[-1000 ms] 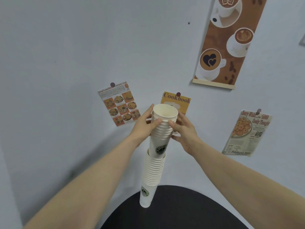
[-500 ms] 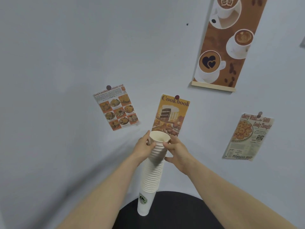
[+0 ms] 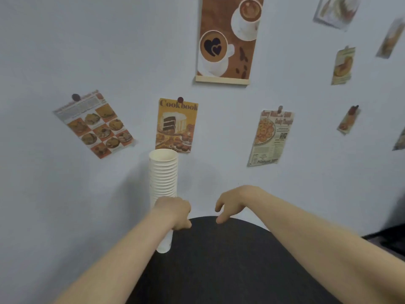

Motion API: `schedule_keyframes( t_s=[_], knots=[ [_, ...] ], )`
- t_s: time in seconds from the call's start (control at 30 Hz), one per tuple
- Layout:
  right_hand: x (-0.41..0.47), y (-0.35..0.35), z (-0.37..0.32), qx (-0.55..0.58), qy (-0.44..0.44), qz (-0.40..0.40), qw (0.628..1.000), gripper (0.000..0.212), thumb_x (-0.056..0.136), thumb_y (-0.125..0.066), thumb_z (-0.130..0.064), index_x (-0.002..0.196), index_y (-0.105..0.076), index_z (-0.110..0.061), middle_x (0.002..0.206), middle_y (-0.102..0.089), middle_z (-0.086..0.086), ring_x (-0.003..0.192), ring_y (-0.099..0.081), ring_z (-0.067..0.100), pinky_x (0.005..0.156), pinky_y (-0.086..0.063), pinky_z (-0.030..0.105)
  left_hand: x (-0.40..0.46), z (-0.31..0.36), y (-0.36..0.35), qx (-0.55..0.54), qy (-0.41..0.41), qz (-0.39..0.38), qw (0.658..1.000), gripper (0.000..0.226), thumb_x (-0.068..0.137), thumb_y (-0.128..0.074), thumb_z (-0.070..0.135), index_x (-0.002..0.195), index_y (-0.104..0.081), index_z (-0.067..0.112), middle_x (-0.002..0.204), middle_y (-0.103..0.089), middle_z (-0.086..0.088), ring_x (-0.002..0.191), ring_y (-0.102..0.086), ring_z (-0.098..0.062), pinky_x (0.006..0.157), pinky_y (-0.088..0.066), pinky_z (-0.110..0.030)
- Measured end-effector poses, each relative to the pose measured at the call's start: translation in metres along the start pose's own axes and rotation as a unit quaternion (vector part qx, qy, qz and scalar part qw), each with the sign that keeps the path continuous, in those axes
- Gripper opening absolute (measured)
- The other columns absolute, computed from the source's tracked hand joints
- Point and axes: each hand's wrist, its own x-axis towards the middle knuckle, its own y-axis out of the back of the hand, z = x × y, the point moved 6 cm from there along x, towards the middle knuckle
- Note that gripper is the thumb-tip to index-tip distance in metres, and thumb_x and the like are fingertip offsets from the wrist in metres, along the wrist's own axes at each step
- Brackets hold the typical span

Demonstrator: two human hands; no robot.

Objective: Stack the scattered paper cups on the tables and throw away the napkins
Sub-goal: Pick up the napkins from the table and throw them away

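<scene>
Setting down the tall stack of paper cups point(image 3: 163, 172) at about 10 o'clock on the round dark surface point(image 3: 230, 260), close to the wall. Left hand point(image 3: 175, 212) wrapped around the lower part of the stack, base just at the surface's edge. Right hand point(image 3: 233, 201) empty, fingers loosely spread, hovering apart at 12 o'clock. No loose cups or napkins in view. Next, probably: confirm the stack stands steady, release gently to avoid toppling, then look for napkins.

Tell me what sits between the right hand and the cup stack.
Head view: only bare black table and wall between the right hand and the cup stack, which the left hand grips.
</scene>
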Motion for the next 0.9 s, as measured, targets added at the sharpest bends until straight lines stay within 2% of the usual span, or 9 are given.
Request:
schedule_keyframes(
  t_s=[0.07,0.1,0.23,0.37,0.57,0.7,0.9],
  knots=[
    [-0.020,-0.017,0.012,-0.015,-0.010,0.006,1.000,0.056,0.092,-0.053,-0.048,0.140,-0.046,-0.019,0.140,-0.050,-0.001,0.126,-0.049,0.024,0.103,-0.040,0.041,-0.003,0.041,-0.016,0.078,-0.039,-0.097,0.991,0.051,0.091,-0.053,0.047,0.132,-0.054,0.017,0.127,-0.060,-0.004,0.113,-0.058,-0.025,0.081,-0.043,-0.033],
    [-0.030,-0.027,0.017,-0.013,-0.012,0.017,1.000,0.056,0.092,-0.052,-0.049,0.140,-0.045,-0.020,0.140,-0.050,0.000,0.126,-0.049,0.024,0.102,-0.041,0.041,-0.003,0.061,-0.022,0.090,-0.061,-0.115,0.987,0.053,0.091,-0.053,0.050,0.131,-0.054,0.016,0.125,-0.060,-0.004,0.111,-0.059,-0.025,0.080,-0.043,-0.033],
    [-0.079,-0.073,0.049,-0.013,-0.045,0.026,0.999,0.062,0.093,-0.048,-0.051,0.146,-0.035,-0.021,0.147,-0.042,0.001,0.130,-0.045,0.025,0.101,-0.039,0.040,-0.001,0.132,-0.028,0.077,-0.146,-0.085,0.983,0.055,0.092,-0.050,0.052,0.135,-0.050,0.018,0.131,-0.057,-0.005,0.115,-0.057,-0.025,0.092,-0.048,-0.038],
    [-0.144,-0.114,0.094,0.030,-0.101,0.006,0.994,0.060,0.094,-0.049,-0.049,0.146,-0.035,-0.022,0.149,-0.040,-0.001,0.132,-0.043,0.024,0.102,-0.037,0.039,-0.015,0.198,-0.027,0.083,-0.202,-0.107,0.970,0.063,0.089,-0.051,0.055,0.145,-0.039,0.027,0.144,-0.047,-0.001,0.126,-0.050,-0.024,0.100,-0.044,-0.037],
    [-0.263,-0.177,0.144,0.082,-0.200,0.020,0.976,0.062,0.093,-0.048,-0.052,0.147,-0.033,-0.026,0.147,-0.042,0.000,0.131,-0.044,0.025,0.101,-0.037,0.040,-0.065,0.307,-0.022,0.041,-0.299,-0.086,0.950,0.065,0.090,-0.050,0.057,0.148,-0.029,0.036,0.155,-0.030,0.005,0.137,-0.037,-0.019,0.109,-0.034,-0.034],
    [-0.362,-0.236,0.158,0.117,-0.274,0.020,0.954,0.062,0.092,-0.049,-0.054,0.147,-0.034,-0.027,0.147,-0.043,0.000,0.131,-0.043,0.025,0.102,-0.037,0.039,-0.118,0.379,-0.035,0.058,-0.347,-0.116,0.929,0.065,0.093,-0.050,0.053,0.149,-0.027,0.033,0.154,-0.031,0.004,0.139,-0.035,-0.017,0.110,-0.031,-0.032],
    [-0.525,-0.346,0.145,0.183,-0.391,0.023,0.902,0.059,0.092,-0.051,-0.052,0.145,-0.036,-0.029,0.146,-0.044,0.001,0.131,-0.044,0.025,0.099,-0.037,0.036,-0.235,0.502,-0.061,0.105,-0.462,-0.077,0.877,0.065,0.095,-0.046,0.053,0.151,-0.025,0.029,0.156,-0.029,0.003,0.141,-0.031,-0.016,0.111,-0.029,-0.031]
  ],
)
